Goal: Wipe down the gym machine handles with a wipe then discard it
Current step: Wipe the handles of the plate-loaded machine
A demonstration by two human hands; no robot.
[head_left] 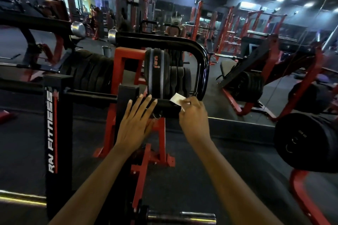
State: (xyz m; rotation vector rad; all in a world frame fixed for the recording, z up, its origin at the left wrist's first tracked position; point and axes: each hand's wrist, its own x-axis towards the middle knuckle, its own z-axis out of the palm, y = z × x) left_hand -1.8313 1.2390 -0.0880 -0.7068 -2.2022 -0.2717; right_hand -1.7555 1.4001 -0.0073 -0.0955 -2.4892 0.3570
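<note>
1. Two bare forearms [102,179] reach up from the bottom edge toward the centre of the frame, one to each end of the same bar.
2. Red machine frame [118,71], centre: carries the parts below and puts the bar within arm's reach.
3. Black post [54,133], lower left, with white lettering down its face; it stands beside the work and is untouched.
4. Curved black tube [203,64], centre right, arching over and down to the bar's right end.
5. Black weight plates [157,73], stacked on edge just above and behind the bar.
6. Handle [164,107], a black padded bar lying level at centre, just below the plates.
7. Left hand [136,124], unclenched with straight fingers laid flat across the handle's left part, probably steadying it against the rubbing.
8. Right hand [193,115], at the handle's right end, fingers curled and pinching the wipe against the padding so that pressure falls on the surface being cleaned.
9. Wipe [178,97], a small white sheet, centre right; one corner stands free above the handle, and the rest is under the fingers. Wiping appears under way, and nothing in view is clearly a place to discard the sheet.
</note>
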